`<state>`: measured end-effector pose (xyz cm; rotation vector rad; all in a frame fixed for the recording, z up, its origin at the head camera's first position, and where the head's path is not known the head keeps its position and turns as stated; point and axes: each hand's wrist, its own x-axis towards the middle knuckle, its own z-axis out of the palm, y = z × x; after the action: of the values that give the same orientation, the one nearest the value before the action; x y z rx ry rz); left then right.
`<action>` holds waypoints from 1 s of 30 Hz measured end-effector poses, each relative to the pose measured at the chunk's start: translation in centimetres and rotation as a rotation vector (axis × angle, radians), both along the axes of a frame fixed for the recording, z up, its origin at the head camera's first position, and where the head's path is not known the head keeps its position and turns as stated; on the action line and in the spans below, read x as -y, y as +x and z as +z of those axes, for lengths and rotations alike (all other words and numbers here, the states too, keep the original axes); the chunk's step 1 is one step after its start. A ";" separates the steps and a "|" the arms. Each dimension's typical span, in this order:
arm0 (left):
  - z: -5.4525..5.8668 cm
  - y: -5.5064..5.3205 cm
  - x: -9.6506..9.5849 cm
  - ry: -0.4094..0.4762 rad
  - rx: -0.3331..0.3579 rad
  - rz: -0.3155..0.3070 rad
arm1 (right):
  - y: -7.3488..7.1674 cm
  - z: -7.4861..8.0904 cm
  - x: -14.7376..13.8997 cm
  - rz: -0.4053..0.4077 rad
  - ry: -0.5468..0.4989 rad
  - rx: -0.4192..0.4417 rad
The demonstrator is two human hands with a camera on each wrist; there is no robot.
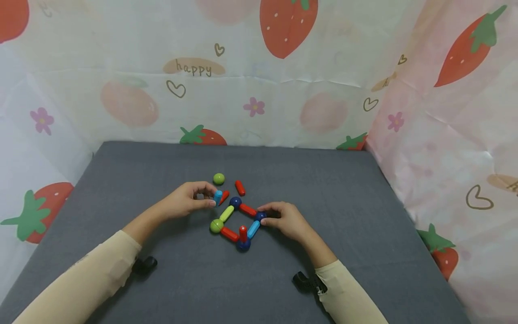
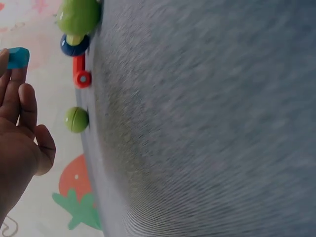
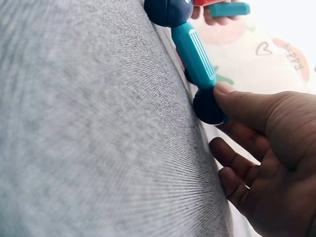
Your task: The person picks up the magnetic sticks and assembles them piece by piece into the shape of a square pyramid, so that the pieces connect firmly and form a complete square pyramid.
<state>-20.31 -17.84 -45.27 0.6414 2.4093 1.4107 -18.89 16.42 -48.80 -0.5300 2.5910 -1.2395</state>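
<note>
My left hand (image 1: 189,198) pinches a short blue rod (image 1: 218,197) between thumb and fingers, held up off the cloth. My right hand (image 1: 288,219) grips the dark blue ball (image 1: 261,218) at the right corner of a four-sided frame. The frame joins that ball to another dark blue ball (image 1: 235,202) at the back, a green ball (image 1: 216,226) at the left and a third dark blue ball (image 1: 243,245) in front. Red rods (image 1: 248,209), a yellow-green rod (image 1: 227,213) and a blue rod (image 1: 253,229) form its sides. One red rod (image 1: 243,233) stands upright on the front ball.
Behind the frame lie a loose green ball (image 1: 219,178), a red rod (image 1: 240,187) and another red rod (image 1: 224,197) close to my left fingers. A dark grey cloth (image 1: 344,189) covers the table. Strawberry-printed curtains (image 1: 283,112) hang behind and at the sides.
</note>
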 end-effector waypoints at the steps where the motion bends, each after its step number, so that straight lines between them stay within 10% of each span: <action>1: -0.1 0.2 0.0 0.006 0.003 -0.008 | 0.0 0.0 0.0 -0.002 -0.001 0.001; 15: -1.8 1.0 0.0 0.014 0.144 -0.128 | 0.1 0.3 0.0 0.013 -0.007 -0.012; 30: -1.4 1.4 -0.7 -0.062 0.064 -0.165 | -0.1 0.3 -0.1 0.016 0.011 -0.003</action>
<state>-18.88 -17.11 -46.66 0.7498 2.2834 1.2662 -18.99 16.53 -48.45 -0.5497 2.5899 -1.2194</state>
